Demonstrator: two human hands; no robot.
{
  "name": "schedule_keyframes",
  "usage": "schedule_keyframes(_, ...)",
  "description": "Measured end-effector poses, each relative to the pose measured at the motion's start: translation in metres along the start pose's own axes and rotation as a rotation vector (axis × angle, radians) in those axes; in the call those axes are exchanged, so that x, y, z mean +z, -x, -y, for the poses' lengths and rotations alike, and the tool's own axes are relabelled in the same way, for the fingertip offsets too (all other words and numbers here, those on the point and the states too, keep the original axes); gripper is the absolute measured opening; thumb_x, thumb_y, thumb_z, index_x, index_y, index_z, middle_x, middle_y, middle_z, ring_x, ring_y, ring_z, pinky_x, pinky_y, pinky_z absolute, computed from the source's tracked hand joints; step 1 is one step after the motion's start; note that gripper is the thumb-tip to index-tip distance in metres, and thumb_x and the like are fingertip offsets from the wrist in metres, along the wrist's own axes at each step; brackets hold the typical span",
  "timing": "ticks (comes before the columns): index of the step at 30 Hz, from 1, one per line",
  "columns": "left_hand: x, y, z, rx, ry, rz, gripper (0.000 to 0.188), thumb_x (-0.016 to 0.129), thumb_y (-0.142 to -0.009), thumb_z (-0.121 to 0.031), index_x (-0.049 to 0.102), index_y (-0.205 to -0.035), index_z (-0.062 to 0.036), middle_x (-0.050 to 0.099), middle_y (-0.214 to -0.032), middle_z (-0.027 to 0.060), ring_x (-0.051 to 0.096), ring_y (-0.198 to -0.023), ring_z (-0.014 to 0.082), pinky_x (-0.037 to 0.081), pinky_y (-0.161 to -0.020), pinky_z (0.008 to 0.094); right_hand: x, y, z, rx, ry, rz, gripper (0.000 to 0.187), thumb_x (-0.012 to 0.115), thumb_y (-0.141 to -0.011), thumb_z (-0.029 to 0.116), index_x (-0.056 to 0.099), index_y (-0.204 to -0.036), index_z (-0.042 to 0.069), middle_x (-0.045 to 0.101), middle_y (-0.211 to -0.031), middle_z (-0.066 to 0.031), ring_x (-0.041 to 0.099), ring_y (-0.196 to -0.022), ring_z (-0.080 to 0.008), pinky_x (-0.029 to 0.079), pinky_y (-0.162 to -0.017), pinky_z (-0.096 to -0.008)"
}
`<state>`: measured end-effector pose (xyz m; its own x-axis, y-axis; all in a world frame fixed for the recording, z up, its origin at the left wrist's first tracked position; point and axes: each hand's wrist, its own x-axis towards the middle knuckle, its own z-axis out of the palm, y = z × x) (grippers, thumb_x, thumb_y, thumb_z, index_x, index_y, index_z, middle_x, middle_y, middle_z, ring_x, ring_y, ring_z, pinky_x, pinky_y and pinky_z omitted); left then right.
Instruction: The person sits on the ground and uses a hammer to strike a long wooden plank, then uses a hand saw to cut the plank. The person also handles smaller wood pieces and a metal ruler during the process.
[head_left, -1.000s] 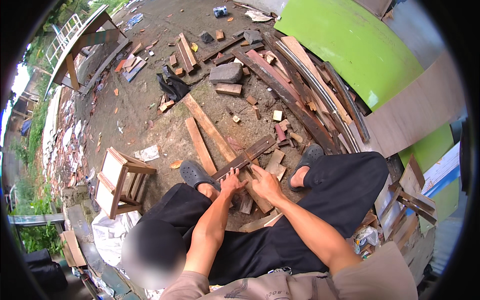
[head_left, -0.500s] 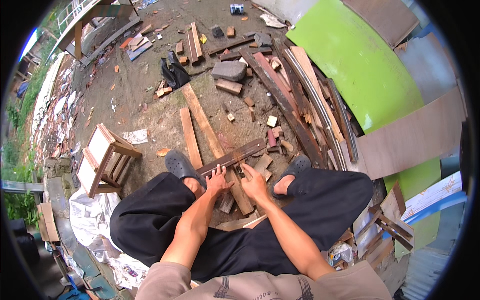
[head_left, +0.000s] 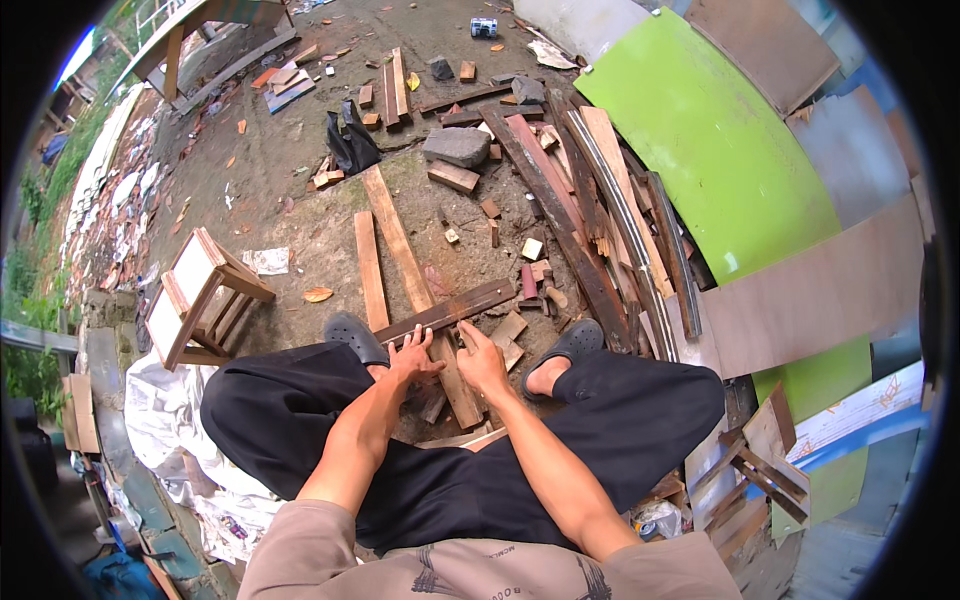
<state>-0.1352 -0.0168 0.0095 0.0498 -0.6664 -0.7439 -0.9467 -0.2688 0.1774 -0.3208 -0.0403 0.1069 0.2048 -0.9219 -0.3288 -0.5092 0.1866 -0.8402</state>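
Between my feet, a dark wooden plank lies across a longer, lighter plank. My left hand rests on the dark plank's near side, fingers spread, holding nothing visible. Close to the crossing, my right hand has its fingers drawn together at the dark plank's edge; whatever is in them, if anything, is hidden. A shorter light plank extends away to the left of the long one. Small wood offcuts lie just right of my right hand.
A small wooden stool lies tipped at left beside white sheeting. Long timber strips are piled at right, by a green panel. A grey stone block, a black bag and a can sit farther off.
My right hand's fingers have drawn together from a more stretched pose at the plank. My left hand stays spread on the wood. The whole view has shifted slightly.
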Motion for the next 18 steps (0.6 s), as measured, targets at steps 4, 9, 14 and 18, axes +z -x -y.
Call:
schedule_keyframes(4,0.002,-0.009,0.007,0.005,-0.003,-0.01,0.098,0.06,-0.085,-0.06,0.01,-0.159,-0.0209,0.003,-0.166,0.0073,0.016,-0.151,0.0325,0.014,-0.118,0.0599,0.009,-0.01,0.0,0.01,0.021,0.025,0.055,0.059,-0.079,0.015,0.059,-0.134,0.009,0.065,-0.121,-0.0228,0.068,-0.104,-0.0334,0.052,-0.089,-0.0398)
schedule_keyframes(9,-0.013,-0.008,0.013,-0.015,0.165,-0.285,0.081,0.062,-0.088,-0.041,0.025,-0.156,-0.0161,0.021,-0.162,0.0117,0.03,-0.146,0.0336,0.025,-0.117,0.0534,0.005,-0.017,0.019,0.073,0.014,0.06,0.053,0.06,-0.079,0.016,0.061,-0.132,0.009,0.07,-0.101,-0.0249,0.071,-0.085,-0.034,0.053,-0.078,-0.041)
schedule_keyframes(14,-0.036,-0.04,0.021,-0.068,0.114,-0.307,0.094,0.068,-0.085,-0.046,0.017,-0.157,-0.015,0.017,-0.163,0.0172,0.019,-0.149,0.0351,0.022,-0.119,0.0505,0.019,-0.033,0.0,-0.133,0.068,-0.059,0.055,0.058,-0.079,0.017,0.06,-0.134,0.011,0.07,-0.086,-0.024,0.069,-0.067,-0.0314,0.053,-0.069,-0.0408)
schedule_keyframes(18,-0.036,-0.063,0.019,-0.117,0.131,-0.155,0.124,0.077,-0.074,-0.055,-0.007,-0.158,-0.0177,-0.003,-0.163,0.0219,0.001,-0.151,0.04,0.011,-0.119,0.057,0.019,-0.021,0.012,-0.02,0.088,0.039,0.06,0.056,-0.079,0.015,0.055,-0.138,0.012,0.069,-0.097,-0.0268,0.07,-0.076,-0.0341,0.053,-0.073,-0.0408)
